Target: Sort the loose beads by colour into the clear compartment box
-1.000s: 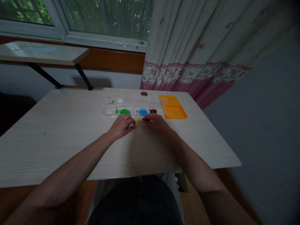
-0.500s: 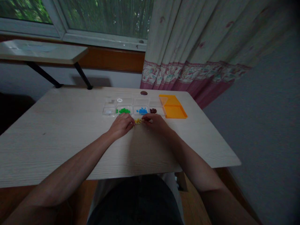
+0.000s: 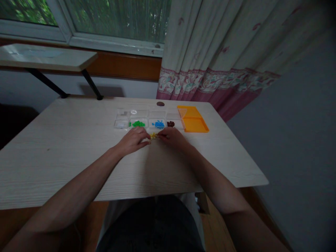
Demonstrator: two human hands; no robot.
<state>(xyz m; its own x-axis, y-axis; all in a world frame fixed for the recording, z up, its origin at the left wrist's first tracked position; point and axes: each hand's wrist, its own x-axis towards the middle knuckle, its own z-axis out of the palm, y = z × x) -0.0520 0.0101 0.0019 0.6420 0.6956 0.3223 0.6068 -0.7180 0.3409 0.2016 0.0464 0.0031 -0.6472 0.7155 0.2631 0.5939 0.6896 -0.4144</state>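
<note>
A small heap of yellow pieces (image 3: 153, 135) lies on the table between my two hands. On its left, my left hand (image 3: 133, 140) rests with thumb and index finger apart, the fingertips at the edge of the heap. My right hand (image 3: 173, 137) is at the heap's right side, thumb and fingers pinched together; whatever they hold is too small to make out. Just beyond my hands, clear plastic boxes hold green pieces (image 3: 138, 124), blue pieces (image 3: 159, 124) and dark brown pieces (image 3: 170, 124). The box at the left end (image 3: 121, 124) has pale contents that I cannot identify.
An open orange case (image 3: 195, 124) lies right of the clear boxes. A brown oval (image 3: 160, 104) is near the back edge of the table (image 3: 65, 154). A raised shelf (image 3: 49, 57) on black legs stands back left, and a curtain (image 3: 207, 80) hangs behind.
My left thumb has parted from the index finger, so that hand has opened. My right hand keeps its pinch by the yellow pieces. The whole view has shifted slightly.
</note>
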